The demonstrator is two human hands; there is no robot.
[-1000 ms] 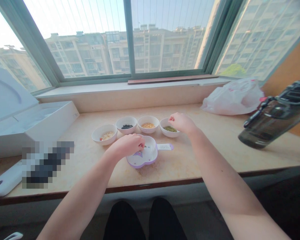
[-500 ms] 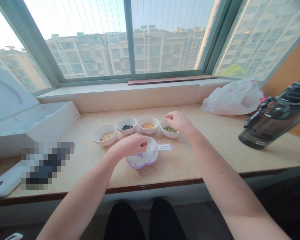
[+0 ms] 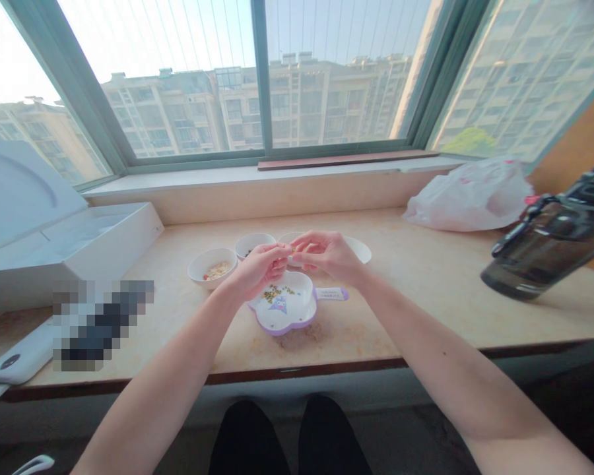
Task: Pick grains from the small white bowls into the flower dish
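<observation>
Yellow grain [image 3: 293, 251] is pinched by left hand [image 3: 260, 267] and right hand [image 3: 328, 256] above the lilac-rimmed dish [image 3: 290, 321]; a slackened grip risks dropping it.

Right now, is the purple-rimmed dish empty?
Not empty: small greenish grains lie scattered in the dish, near its printed cartoon.
</observation>
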